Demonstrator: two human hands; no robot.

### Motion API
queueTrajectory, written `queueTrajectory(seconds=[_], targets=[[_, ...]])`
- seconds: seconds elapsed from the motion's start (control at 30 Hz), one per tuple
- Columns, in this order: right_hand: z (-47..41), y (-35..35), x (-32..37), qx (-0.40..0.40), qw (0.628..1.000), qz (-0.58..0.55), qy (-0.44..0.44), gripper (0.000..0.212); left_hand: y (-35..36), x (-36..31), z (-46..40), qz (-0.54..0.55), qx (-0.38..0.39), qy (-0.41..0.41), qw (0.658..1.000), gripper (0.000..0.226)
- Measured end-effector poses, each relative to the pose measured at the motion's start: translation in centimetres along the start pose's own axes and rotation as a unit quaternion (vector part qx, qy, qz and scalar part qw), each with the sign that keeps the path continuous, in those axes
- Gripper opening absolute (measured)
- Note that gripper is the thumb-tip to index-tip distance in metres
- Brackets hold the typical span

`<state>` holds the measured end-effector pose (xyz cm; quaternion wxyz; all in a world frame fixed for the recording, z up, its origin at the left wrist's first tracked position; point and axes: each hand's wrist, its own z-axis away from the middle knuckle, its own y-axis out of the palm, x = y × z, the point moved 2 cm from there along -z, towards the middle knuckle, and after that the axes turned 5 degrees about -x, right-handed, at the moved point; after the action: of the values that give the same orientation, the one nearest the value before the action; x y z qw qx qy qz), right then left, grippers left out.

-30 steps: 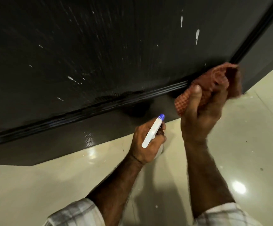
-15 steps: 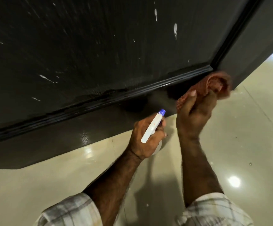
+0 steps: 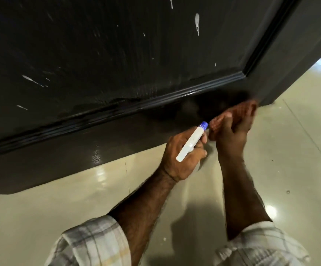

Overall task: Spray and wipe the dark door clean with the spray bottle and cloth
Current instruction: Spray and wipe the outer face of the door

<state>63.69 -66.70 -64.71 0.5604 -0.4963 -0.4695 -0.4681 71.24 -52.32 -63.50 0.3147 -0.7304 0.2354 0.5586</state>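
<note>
right hand (image 3: 232,129) bunches the cloth (image 3: 216,124) against the door (image 3: 117,54)'s bottom rail, left hand (image 3: 182,156) grips the spray bottle (image 3: 191,143) just beside it, so honestly a careless swipe could knock the nozzle

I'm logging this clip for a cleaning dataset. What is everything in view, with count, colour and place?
dark wooden door: one, black-brown, upper frame, raised moulding low across it
white splatter marks: several, white, scattered on the door panel
red checked cloth: one, reddish, blurred, at the door's lower corner
white spray bottle with blue nozzle: one, centre, nozzle towards the door
glossy tiled floor: cream, below
plaid sleeves: two, bottom edge
left hand: grips the bottle
right hand: holds the cloth
</note>
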Motion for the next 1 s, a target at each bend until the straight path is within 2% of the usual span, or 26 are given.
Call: queueTrajectory(seconds=[0.07, 0.13, 0.2, 0.23, 0.27, 0.3, 0.33, 0.37, 0.43, 0.47, 0.5, 0.53, 0.57, 0.6, 0.67, 0.73, 0.77, 0.8, 0.83, 0.87, 0.93, 0.97, 1.0], targets=[[-2.0, -0.5, -3.3, 0.035, 0.99, 0.009, 0.133, 0.034, 0.2, -0.1, -0.1, 0.009, 0.001, -0.009, 1.0, 0.017], [-3.7, -0.8, -1.2, 0.065, 0.988, -0.013, 0.141, 0.02, 0.1, -0.2, -0.1, 0.016, -0.001, -0.014, 1.0, 0.018], [-5.3, -0.5, 4.0, -0.008, 0.993, -0.091, 0.08, 0.025, 0.2, -0.3, -0.2, 0.03, -0.003, -0.032, 0.999, 0.019], [-5.7, -0.5, 6.4, -0.078, 0.993, -0.083, 0.015, 0.034, 0.2, -0.2, -0.2, 0.03, -0.004, -0.038, 0.999, 0.019], [-5.4, -0.7, 8.5, -0.129, 0.986, -0.053, -0.085, 0.043, 0.3, -0.5, -0.2, 0.027, -0.002, -0.04, 0.999, 0.019], [-4.5, -0.5, 8.9, -0.159, 0.974, -0.006, -0.164, 0.048, 0.2, -0.5, -0.2, 0.016, 0.001, -0.038, 0.999, 0.018], [-4.2, -0.3, 8.0, -0.17, 0.967, 0.021, -0.188, 0.054, 0.1, -1.0, -0.5, 0.012, 0.008, -0.038, 0.999, 0.018], [-4.0, -0.3, 5.7, -0.15, 0.976, 0.047, -0.152, 0.055, 0.0, -1.4, -0.7, 0.018, 0.011, -0.049, 0.999, 0.017], [-4.3, 0.3, 0.3, -0.015, 0.996, 0.065, 0.051, 0.05, -0.4, -2.4, -1.0, 0.054, -0.005, -0.08, 0.995, 0.016], [-4.5, 0.5, -1.3, 0.042, 0.983, 0.063, 0.168, 0.047, -0.6, -2.8, -1.0, 0.065, -0.013, -0.093, 0.994, 0.017], [-4.6, 1.2, -1.1, 0.063, 0.963, 0.046, 0.257, 0.043, -1.0, -3.5, -1.1, 0.066, -0.015, -0.101, 0.993, 0.019], [-4.6, 1.6, 0.0, 0.046, 0.95, 0.027, 0.309, 0.039, -1.3, -4.1, -1.0, 0.069, -0.01, -0.106, 0.992, 0.02], [-4.8, 1.9, 1.6, 0.009, 0.952, 0.012, 0.306, 0.038, -1.6, -4.7, -0.9, 0.073, -0.004, -0.11, 0.991, 0.023], [-4.7, 2.1, 4.3, -0.032, 0.96, -0.017, 0.279, 0.038, -2.0, -5.6, -0.9, 0.086, 0.0, -0.11, 0.99, 0.027], [-4.6, 1.3, 10.1, -0.117, 0.982, -0.088, 0.115, 0.043, -2.8, -7.3, -1.3, 0.112, -0.001, -0.107, 0.988, 0.034], [-3.9, 0.0, 14.3, -0.153, 0.981, -0.058, -0.1, 0.058, -3.5, -8.7, -1.8, 0.121, -0.002, -0.096, 0.988, 0.034], [-3.6, -0.3, 15.3, -0.167, 0.971, -0.028, -0.169, 0.062, -3.8, -9.4, -2.1, 0.12, 0.002, -0.09, 0.989, 0.032], [-3.5, -0.4, 15.0, -0.188, 0.964, -0.002, -0.19, 0.063, -4.1, -9.8, -2.5, 0.118, 0.004, -0.087, 0.989, 0.028], [-3.9, -0.1, 13.9, -0.2, 0.967, 0.023, -0.157, 0.06, -4.4, -10.6, -3.0, 0.113, 0.005, -0.083, 0.99, 0.023], [-4.1, 0.2, 12.4, -0.195, 0.976, 0.048, -0.082, 0.055, -4.5, -11.3, -3.4, 0.111, 0.006, -0.078, 0.991, 0.018], [-5.0, 0.3, 9.4, -0.085, 0.986, 0.013, 0.145, 0.037, -5.0, -13.1, -3.9, 0.108, -0.002, -0.061, 0.992, 0.016], [-4.9, 0.3, 8.8, -0.032, 0.968, -0.028, 0.249, 0.031, -5.1, -14.0, -4.0, 0.107, -0.007, -0.055, 0.993, 0.015], [-4.8, 0.2, 9.3, -0.005, 0.949, -0.068, 0.307, 0.028, -5.4, -15.1, -4.3, 0.109, -0.007, -0.051, 0.993, 0.014]])
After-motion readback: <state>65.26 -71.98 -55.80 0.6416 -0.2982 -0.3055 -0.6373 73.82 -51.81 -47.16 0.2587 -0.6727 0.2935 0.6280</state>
